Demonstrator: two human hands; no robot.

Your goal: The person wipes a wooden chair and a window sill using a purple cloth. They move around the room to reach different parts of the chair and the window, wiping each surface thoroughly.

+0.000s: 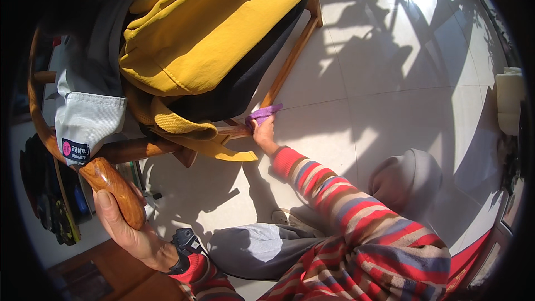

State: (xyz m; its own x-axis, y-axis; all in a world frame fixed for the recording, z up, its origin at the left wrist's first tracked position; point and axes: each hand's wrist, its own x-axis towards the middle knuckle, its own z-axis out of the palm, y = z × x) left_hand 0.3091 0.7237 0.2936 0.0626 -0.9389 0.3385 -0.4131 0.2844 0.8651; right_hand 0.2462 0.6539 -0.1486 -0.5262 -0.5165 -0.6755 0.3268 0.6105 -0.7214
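Note:
A wooden armchair (144,149) stands before me, its frame polished brown. My left hand (129,230) is wrapped around the rounded end of its armrest (113,188). My right hand (264,131) holds a purple cloth (264,113) against the lower wooden frame, where a rail (292,60) meets another bar. Part of that joint is hidden by the cloth. A yellow garment or bag (209,46) lies over the chair above dark fabric (250,85). Its yellow webbing strap (225,150) hangs near my right hand. A pale grey cloth (92,117) with a written label covers part of the armrest.
Light floor tiles (376,113) carry strong shadows. My grey-trousered knee (255,246) is bent below the chair, with a light shoe (284,217) beyond. A blurred grey rounded thing (411,179) is at right. Dark items (46,184) stand at far left. A cream bundle (509,102) sits at the right edge.

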